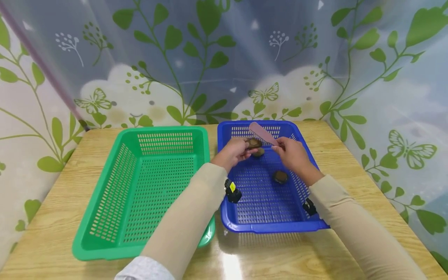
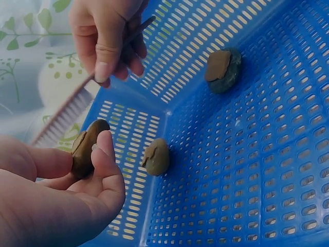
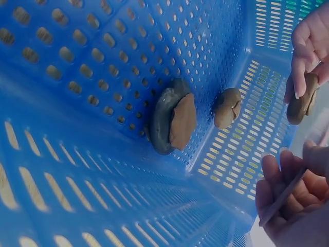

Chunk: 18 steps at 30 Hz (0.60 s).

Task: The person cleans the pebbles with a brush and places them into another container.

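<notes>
My left hand [image 1: 233, 151] pinches a brown stone [image 2: 88, 146] between thumb and fingers, over the far part of the blue basket [image 1: 273, 227]. A flat brown patch clings to the side of this stone. My right hand [image 1: 293, 154] grips the handle of a pink brush [image 1: 263, 134], its pale bristles [image 2: 66, 119] showing in the left wrist view, close to the held stone. Below the hands, a smaller tan stone [image 2: 157, 157] with a brown patch lies inside the basket. A dark grey-green stone [image 3: 164, 121], also with a brown patch [image 3: 183, 122], rests on the basket floor nearer the right wall.
To the left stands a green perforated basket [image 1: 105, 253], its rim close beside the blue one. Both sit on a light wooden table [image 1: 266, 256]. A leaf-patterned curtain [image 1: 217, 58] rises behind the table and along both sides.
</notes>
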Motion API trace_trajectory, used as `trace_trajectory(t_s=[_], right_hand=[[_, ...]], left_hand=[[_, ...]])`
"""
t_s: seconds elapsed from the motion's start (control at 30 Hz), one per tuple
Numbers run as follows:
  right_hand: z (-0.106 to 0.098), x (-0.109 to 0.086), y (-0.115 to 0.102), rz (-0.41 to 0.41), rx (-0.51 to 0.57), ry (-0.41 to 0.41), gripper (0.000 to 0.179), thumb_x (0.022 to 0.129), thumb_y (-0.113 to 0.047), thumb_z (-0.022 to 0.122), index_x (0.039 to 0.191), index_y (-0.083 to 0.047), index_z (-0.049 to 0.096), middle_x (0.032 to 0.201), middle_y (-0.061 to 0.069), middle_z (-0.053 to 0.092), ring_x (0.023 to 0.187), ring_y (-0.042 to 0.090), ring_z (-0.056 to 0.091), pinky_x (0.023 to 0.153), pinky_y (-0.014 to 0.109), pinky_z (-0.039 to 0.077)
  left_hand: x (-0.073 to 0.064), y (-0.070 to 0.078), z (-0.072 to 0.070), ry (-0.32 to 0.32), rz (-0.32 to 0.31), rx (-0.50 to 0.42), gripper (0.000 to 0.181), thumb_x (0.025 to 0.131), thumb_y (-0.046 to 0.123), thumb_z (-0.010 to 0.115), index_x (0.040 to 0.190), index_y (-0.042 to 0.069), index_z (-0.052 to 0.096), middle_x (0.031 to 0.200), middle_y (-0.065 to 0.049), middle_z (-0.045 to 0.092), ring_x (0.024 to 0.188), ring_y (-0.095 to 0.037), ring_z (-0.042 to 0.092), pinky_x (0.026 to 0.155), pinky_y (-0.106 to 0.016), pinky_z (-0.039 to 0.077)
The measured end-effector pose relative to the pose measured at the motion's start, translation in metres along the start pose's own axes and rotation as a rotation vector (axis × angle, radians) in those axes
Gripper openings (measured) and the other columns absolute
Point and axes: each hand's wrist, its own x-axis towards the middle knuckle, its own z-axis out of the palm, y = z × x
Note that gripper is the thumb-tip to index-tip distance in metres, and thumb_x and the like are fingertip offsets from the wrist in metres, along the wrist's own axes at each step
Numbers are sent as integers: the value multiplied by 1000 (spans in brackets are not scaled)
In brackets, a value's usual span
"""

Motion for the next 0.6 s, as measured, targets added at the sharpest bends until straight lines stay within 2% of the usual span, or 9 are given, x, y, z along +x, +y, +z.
trace_trajectory(t_s=[0.23,0.4,0.6], right_hand=[[1,-1,0,-40,59,54,33,100,-22,55,122,2,61,103,17,69,84,28,60,75,44,47],[1,-1,-2,-58,57,21,30,98,-19,58,119,3,63,106,19,69,90,30,63,80,46,48],[1,-1,-4,-81,46,-39,29,97,-17,61,117,3,65,106,20,70,91,30,65,79,47,50]], left_hand=[[0,-1,-1,-1,11,-12,37,103,3,36,135,1,53,124,-21,63,63,-9,55,58,-18,44],[1,-2,-1,42,59,-30,36,101,1,38,132,2,58,123,-20,64,60,-9,50,56,-18,42],[-2,-1,1,99,103,-39,30,99,2,47,122,1,65,108,-17,70,58,-9,49,56,-19,41]])
